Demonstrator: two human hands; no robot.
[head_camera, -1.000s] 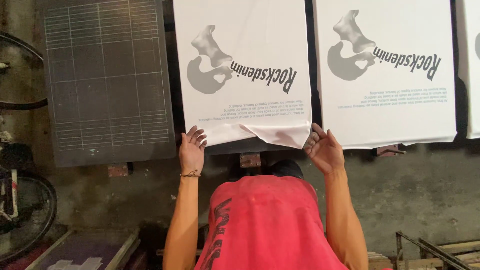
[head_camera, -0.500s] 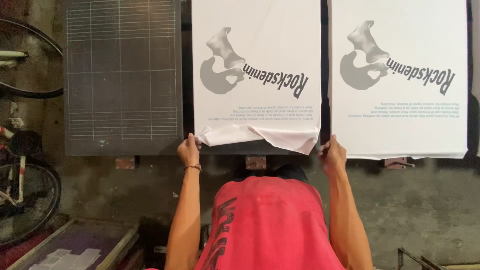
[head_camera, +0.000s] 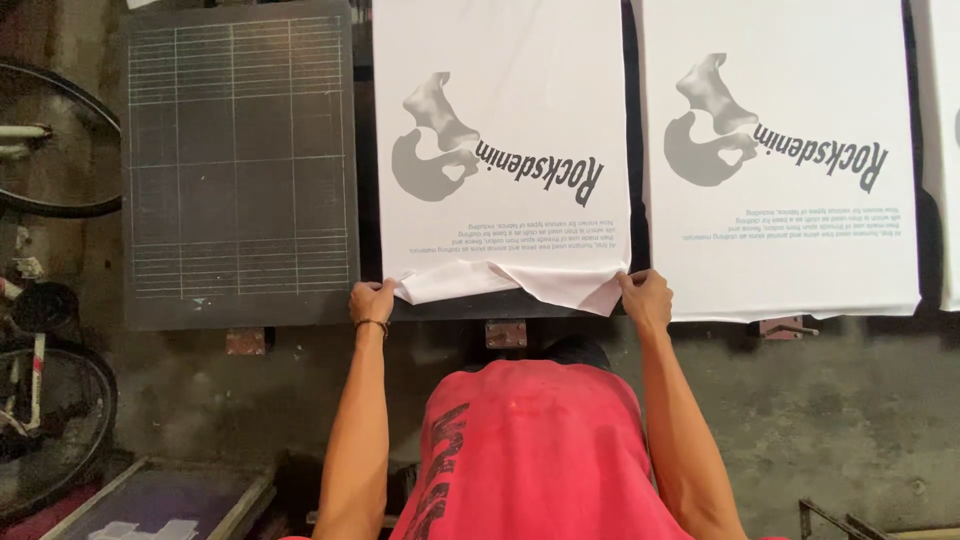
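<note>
Both hands grip the near hem of the printed white shirt (head_camera: 500, 150) — left hand (head_camera: 372, 302) at one corner, right hand (head_camera: 646, 298) at the other. The hem is already lifted and folded off the dark platen (head_camera: 450, 308); the rest lies flat, unpeeled. The gridded board (head_camera: 240, 170) alongside stands bare.
</note>
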